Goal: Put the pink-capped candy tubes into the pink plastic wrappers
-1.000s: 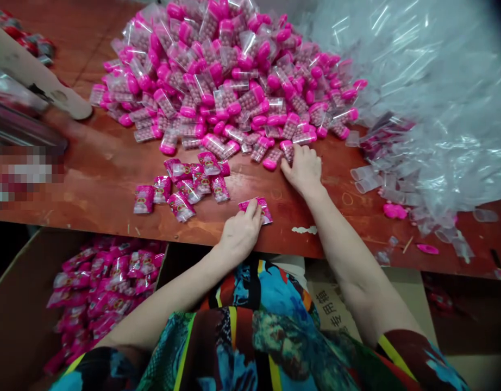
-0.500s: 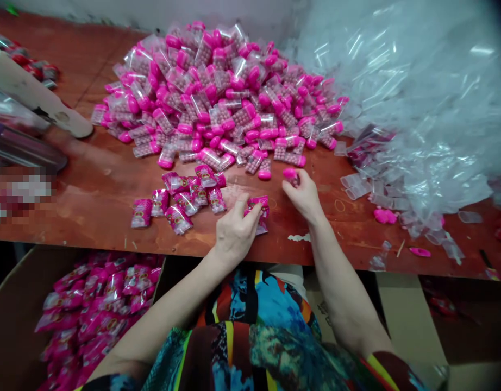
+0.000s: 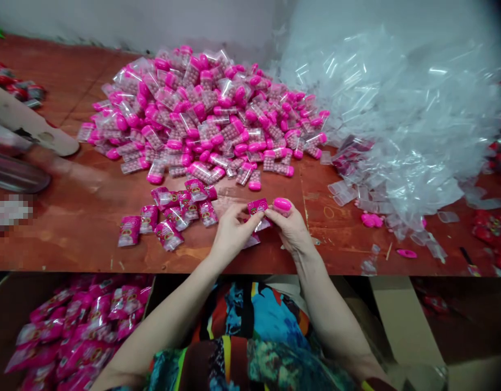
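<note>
Near the table's front edge, my left hand point(image 3: 235, 231) pinches a small pink printed packet point(image 3: 257, 206) between thumb and fingers. Close beside it on the right, my right hand point(image 3: 293, 228) is closed around a small candy bottle with a pink cap point(image 3: 282, 205); its body is mostly hidden by the fingers. My right thumb reaches to the packet's edge. Under the hands another pink packet point(image 3: 251, 241) shows in part. To the left lie several pink packets point(image 3: 169, 234). Behind them rises a large heap of pink-capped bottles point(image 3: 210, 122) filled with small pale pink balls.
On the right, a mound of clear plastic bags point(image 3: 413, 157) spreads over the red-brown table point(image 3: 91, 222), with loose clear tubes point(image 3: 342, 193) at its edge. Below the table at left, a cardboard box holds pink bags point(image 3: 79, 326). A pale tube point(image 3: 34, 122) lies at far left.
My right hand has come in toward my left with the pink-capped bottle, and its thumb now meets the packet. The view has shifted slightly.
</note>
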A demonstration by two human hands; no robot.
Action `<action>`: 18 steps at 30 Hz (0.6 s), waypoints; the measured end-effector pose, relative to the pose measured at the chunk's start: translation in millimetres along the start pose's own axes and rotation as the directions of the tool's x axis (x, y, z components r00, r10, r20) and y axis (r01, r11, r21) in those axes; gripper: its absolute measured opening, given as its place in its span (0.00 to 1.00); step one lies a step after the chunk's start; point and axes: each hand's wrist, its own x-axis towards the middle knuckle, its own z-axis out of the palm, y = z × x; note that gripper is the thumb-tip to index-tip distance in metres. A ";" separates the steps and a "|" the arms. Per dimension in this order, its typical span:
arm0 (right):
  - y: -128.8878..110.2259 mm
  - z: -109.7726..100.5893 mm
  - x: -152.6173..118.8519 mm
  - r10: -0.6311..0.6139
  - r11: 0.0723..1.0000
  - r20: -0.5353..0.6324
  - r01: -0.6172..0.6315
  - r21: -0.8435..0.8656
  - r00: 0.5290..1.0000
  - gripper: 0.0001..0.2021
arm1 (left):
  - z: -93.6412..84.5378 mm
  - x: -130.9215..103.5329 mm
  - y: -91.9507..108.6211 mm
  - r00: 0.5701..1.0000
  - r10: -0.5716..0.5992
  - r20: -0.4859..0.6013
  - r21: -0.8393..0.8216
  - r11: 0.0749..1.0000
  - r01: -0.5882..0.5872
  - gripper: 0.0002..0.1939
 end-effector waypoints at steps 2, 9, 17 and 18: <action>-1.3 1.5 -2.6 0.028 0.999 0.029 -0.029 0.022 0.999 0.18 | -0.8 3.6 3.1 0.989 -0.098 0.110 -0.193 0.974 0.118 0.12; -6.4 9.5 -9.5 0.209 0.966 0.173 -0.231 0.119 0.962 0.15 | 1.1 4.4 9.4 0.980 -0.180 0.090 -0.321 0.926 0.199 0.23; 2.7 9.1 -9.4 0.120 0.988 0.061 -0.125 0.087 0.991 0.22 | 6.9 5.9 -4.1 0.965 -0.251 0.077 -0.353 0.898 0.262 0.24; 4.4 7.7 -9.0 0.088 0.994 0.056 -0.091 0.052 0.995 0.21 | 7.5 6.3 -4.4 0.960 -0.268 0.085 -0.364 0.888 0.280 0.24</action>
